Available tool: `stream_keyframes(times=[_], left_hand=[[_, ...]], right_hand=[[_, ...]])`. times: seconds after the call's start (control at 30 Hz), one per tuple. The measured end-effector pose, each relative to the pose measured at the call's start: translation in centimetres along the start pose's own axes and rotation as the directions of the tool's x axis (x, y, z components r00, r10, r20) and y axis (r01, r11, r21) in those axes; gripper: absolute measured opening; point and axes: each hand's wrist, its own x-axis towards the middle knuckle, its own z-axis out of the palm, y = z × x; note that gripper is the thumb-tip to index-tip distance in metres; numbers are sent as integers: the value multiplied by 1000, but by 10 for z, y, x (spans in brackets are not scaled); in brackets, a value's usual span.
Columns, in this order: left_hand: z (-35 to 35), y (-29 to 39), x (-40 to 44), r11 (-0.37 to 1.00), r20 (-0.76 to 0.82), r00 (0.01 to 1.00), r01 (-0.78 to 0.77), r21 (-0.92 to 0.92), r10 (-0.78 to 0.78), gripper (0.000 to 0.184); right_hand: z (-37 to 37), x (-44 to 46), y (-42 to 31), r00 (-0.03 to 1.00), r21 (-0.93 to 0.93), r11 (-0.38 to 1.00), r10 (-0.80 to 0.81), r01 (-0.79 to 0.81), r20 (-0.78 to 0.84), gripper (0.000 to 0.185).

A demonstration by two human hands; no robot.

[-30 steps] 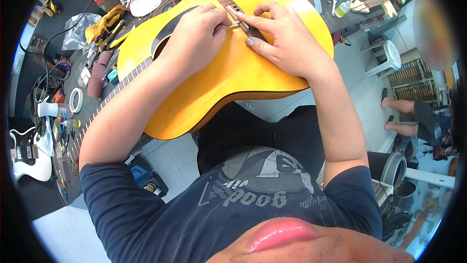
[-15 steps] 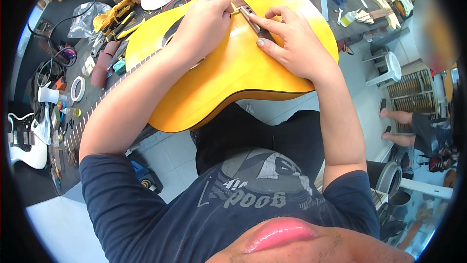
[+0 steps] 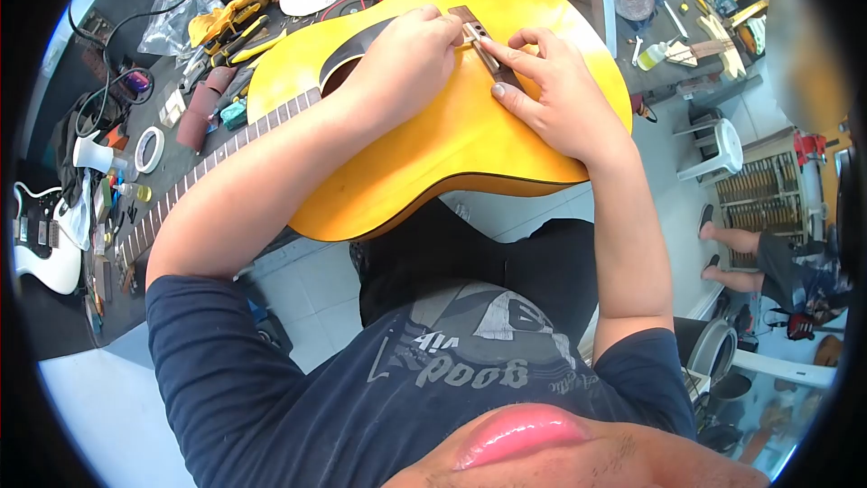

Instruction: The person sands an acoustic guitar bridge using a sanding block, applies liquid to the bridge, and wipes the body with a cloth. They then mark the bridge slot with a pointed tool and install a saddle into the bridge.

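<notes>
A yellow acoustic guitar body (image 3: 388, 167) lies face up across the bench edge, its fretted neck (image 3: 226, 154) running to the lower left. My left hand (image 3: 411, 64) is closed beside the dark bridge (image 3: 506, 74), near the soundhole, pinching a small thin piece whose far end points at the bridge. Most of that piece is hidden by the fingers. My right hand (image 3: 555, 91) rests on the other side with fingers spread, its index fingertip on the pale strip at the bridge and its thumb touching the bridge's lower end.
Pliers (image 3: 257, 47), a tape roll (image 3: 149, 149), a red sandpaper roll (image 3: 200, 113) and a white electric guitar (image 3: 54, 258) lie on the bench at left. At right are a small bottle (image 3: 652, 55), a white stool (image 3: 718, 149) and another person's legs (image 3: 736, 258).
The guitar, bench and both hands have shifted slightly right in view. My left hand has moved a little along the bridge side; my right hand keeps its place at the bridge.
</notes>
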Motion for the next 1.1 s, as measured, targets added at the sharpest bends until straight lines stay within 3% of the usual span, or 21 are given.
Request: stream_keyframes(times=[0.23,0.53,0.63,0.77,0.97,1.0,1.1], left_hand=[[-2,8,-8,985,17,986,-167,-47,168,11],[-10,11,-7,967,37,971,-229,-114,235,10],[-21,5,-2,984,-37,999,21,-174,-28,11],[-41,-6,8,982,-251,965,34,-184,-80,11],[-61,-10,10,893,-211,910,267,-362,-357,15],[-61,-9,10,927,-285,906,226,-300,-313,10],[-56,-19,11,948,-310,910,204,-243,-275,12]], right_hand=[[2,-1,3,1000,-15,1000,-13,12,-23,46],[2,-1,4,1000,-41,999,-13,13,-15,45],[1,0,4,1000,-35,999,-13,13,-9,45],[0,-1,1,1000,1,1000,-13,13,-11,52],[-6,2,-6,998,80,995,52,-53,21,67],[-10,3,-5,998,128,991,44,-49,43,71],[-15,9,8,995,168,986,-5,-13,104,71]])
